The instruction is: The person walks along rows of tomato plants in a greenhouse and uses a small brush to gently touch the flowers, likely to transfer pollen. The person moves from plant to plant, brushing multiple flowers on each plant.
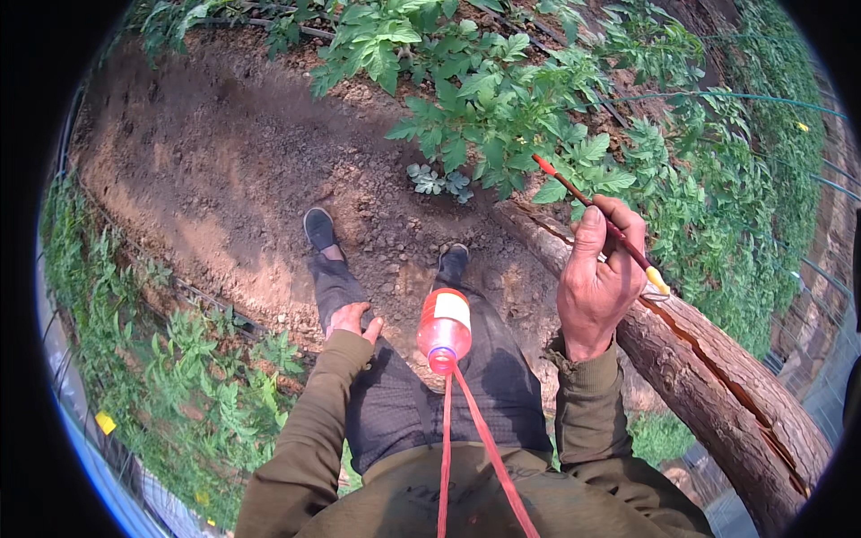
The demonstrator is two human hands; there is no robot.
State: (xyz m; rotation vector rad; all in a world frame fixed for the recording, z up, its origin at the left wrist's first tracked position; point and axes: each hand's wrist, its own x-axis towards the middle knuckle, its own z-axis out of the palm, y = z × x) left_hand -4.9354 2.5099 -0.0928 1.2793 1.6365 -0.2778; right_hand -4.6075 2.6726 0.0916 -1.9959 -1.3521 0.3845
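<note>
My right hand (600,282) grips a slim brush (582,196) between thumb and fingers. The brush has a dark red handle, a bright red tip pointing at the leaves and a pale yellow butt end. Just beyond that tip grows a tomato plant (481,101) with small yellow flowers among its leaves. My left hand (351,319) rests on my left leg around the knee, holding nothing, thumb apart from the fingers. A clear plastic bottle (444,333), reddish inside and uncapped, hangs before me on a red cord (446,457). It bears a white label.
To my right a thick, cracked wooden post (713,376) leans across behind my right hand. A green line (746,96) runs through the plants. Another plant row (202,376) stands at left, with a yellow card (105,422). Bare soil (222,155) lies ahead.
</note>
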